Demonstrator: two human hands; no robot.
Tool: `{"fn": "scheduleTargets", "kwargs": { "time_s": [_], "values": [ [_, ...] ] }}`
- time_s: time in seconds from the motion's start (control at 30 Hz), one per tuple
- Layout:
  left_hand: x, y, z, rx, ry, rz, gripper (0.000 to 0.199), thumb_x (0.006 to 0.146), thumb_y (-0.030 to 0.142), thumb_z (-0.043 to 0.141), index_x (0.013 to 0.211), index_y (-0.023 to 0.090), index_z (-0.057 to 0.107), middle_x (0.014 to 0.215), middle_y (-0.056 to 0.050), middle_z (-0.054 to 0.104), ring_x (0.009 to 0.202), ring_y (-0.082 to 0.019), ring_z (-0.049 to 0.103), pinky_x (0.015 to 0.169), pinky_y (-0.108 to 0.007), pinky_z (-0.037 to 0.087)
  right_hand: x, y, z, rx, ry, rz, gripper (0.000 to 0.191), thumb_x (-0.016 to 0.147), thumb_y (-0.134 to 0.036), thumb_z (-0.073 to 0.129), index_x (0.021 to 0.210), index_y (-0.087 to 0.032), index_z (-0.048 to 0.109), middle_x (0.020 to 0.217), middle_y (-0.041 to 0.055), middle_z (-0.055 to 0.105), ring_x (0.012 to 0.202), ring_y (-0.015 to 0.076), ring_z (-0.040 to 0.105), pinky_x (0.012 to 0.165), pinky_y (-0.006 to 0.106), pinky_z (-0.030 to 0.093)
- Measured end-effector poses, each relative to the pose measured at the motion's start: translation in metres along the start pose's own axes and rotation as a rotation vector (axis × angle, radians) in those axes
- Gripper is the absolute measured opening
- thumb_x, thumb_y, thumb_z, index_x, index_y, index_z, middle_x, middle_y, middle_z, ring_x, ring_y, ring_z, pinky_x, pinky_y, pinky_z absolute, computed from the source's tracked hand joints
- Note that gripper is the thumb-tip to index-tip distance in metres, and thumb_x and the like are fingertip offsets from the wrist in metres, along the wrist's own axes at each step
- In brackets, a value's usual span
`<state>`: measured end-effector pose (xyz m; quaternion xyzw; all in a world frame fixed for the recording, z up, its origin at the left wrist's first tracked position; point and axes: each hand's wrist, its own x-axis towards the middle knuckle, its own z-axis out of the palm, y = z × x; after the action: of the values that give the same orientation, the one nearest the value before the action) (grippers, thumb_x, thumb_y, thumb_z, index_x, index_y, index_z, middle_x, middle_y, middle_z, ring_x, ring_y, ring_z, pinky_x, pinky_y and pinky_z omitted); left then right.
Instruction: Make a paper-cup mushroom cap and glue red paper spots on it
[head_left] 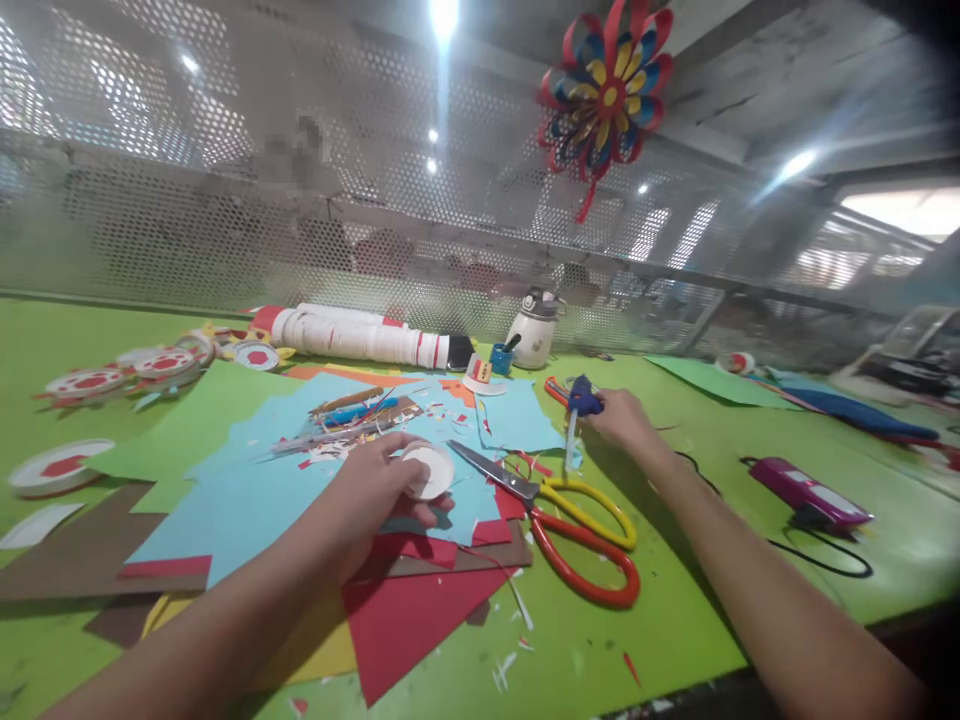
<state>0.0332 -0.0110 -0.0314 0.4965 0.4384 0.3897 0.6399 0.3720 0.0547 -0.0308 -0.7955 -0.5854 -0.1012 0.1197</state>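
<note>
The table (pixel 585 650) spreads under everything; clock hours here run round the person's left hand (pixel 382 480), twelve straight ahead. Paper (pixel 247 480) lies beneath that hand, and a white tube (pixel 345 338) lies at twelve. Scissors (pixel 536 492) rest at three, blades partly over the paper. At two, the right hand (pixel 626 415) meets a blue tool (pixel 583 398); whether its fingers have closed cannot be told.

The smallest, a white disc (pixel 435 470), sits at the left hand's three o'clock side, pinched with thumb on top and fingers beneath. It looks like card or paper: probably light, fairly stiff, not slippery, yet easily dented by a hard squeeze. The rim seems the best hold, lightly, leaving the face free.
</note>
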Motion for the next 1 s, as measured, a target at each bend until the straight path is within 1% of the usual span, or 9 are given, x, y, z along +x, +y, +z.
{"fn": "scheduleTargets", "kwargs": {
  "time_s": [0.2,0.4,0.47,0.53,0.6,0.7,0.77,0.87,1.0],
  "values": [
    [-0.002,-0.003,-0.001,-0.060,-0.055,-0.018,0.022,0.071,0.011,0.054,0.094,0.013,0.053,0.084,-0.011,0.069,0.064,-0.017,0.068,0.047,-0.021,0.049,0.007,-0.002,0.015,-0.041,-0.074,0.018,0.029,0.077,-0.037,0.063,0.089,-0.012,0.070,0.082,0.0090,0.068,0.075,0.0193,0.061,0.065,0.029,0.044],
    [-0.005,0.000,0.002,-0.122,-0.085,-0.028,0.017,0.073,0.009,0.056,0.089,0.013,0.053,0.086,-0.012,0.068,0.065,-0.017,0.068,0.048,-0.020,0.051,-0.001,-0.009,-0.002,-0.046,0.027,0.049,0.038,0.072,-0.026,0.064,0.107,-0.012,0.069,0.108,0.0220,0.062,0.104,0.0374,0.053,0.074,0.043,0.044],
    [-0.006,0.000,0.002,-0.141,-0.101,-0.039,0.016,0.074,0.009,0.056,0.089,0.013,0.054,0.086,-0.012,0.068,0.068,-0.018,0.069,0.048,-0.020,0.051,-0.009,-0.020,-0.015,-0.016,0.083,0.018,0.040,0.074,-0.023,0.062,0.112,-0.012,0.067,0.112,0.0211,0.061,0.108,0.0374,0.050,0.080,0.045,0.043],
    [-0.006,-0.001,0.002,-0.162,-0.114,-0.061,0.016,0.074,0.009,0.057,0.089,0.012,0.054,0.085,-0.013,0.068,0.071,-0.020,0.069,0.049,-0.020,0.052,-0.024,-0.039,-0.030,0.046,0.131,-0.057,0.035,0.078,-0.022,0.059,0.111,-0.014,0.067,0.112,0.0158,0.062,0.108,0.0303,0.052,0.086,0.040,0.043],
    [-0.006,-0.002,0.002,-0.195,-0.125,-0.076,0.013,0.075,0.010,0.057,0.088,0.011,0.055,0.083,-0.013,0.067,0.074,-0.022,0.070,0.051,-0.021,0.054,-0.048,-0.063,-0.045,0.157,0.155,-0.190,0.027,0.083,-0.023,0.055,0.107,-0.019,0.067,0.105,0.0070,0.066,0.096,0.0192,0.058,0.084,0.029,0.045],
    [-0.005,-0.004,0.002,-0.247,-0.157,-0.080,0.006,0.077,0.010,0.055,0.083,0.010,0.057,0.078,-0.011,0.065,0.074,-0.022,0.070,0.054,-0.022,0.055,-0.090,-0.099,-0.062,0.610,0.113,-0.634,0.015,0.085,-0.022,0.057,0.089,-0.014,0.069,0.086,0.0062,0.068,0.078,0.0158,0.060,0.073,0.028,0.047],
    [-0.005,-0.005,0.003,-0.261,-0.172,-0.076,0.007,0.078,0.011,0.053,0.079,0.009,0.059,0.074,-0.010,0.064,0.069,-0.019,0.068,0.055,-0.022,0.055,-0.113,-0.115,-0.066,0.664,0.050,-0.822,0.014,0.086,-0.019,0.056,0.085,-0.013,0.069,0.081,0.0065,0.066,0.079,0.0165,0.058,0.075,0.030,0.046],
    [-0.005,-0.007,0.004,-0.258,-0.187,-0.061,0.014,0.082,0.014,0.051,0.077,0.008,0.062,0.075,-0.009,0.064,0.065,-0.016,0.065,0.057,-0.025,0.056,-0.128,-0.124,-0.062,0.639,0.010,-0.910,0.014,0.087,-0.017,0.056,0.085,-0.011,0.069,0.077,0.0073,0.063,0.077,0.0171,0.055,0.072,0.031,0.044],
    [-0.006,-0.009,0.006,-0.257,-0.246,-0.084,0.020,0.085,0.021,0.051,0.080,0.007,0.065,0.076,-0.009,0.064,0.060,-0.014,0.063,0.058,-0.027,0.057,-0.129,-0.125,-0.052,0.586,-0.019,-0.914,0.012,0.085,-0.016,0.059,0.090,-0.009,0.069,0.078,0.0078,0.061,0.079,0.0179,0.052,0.071,0.031,0.042]
  ]
}}
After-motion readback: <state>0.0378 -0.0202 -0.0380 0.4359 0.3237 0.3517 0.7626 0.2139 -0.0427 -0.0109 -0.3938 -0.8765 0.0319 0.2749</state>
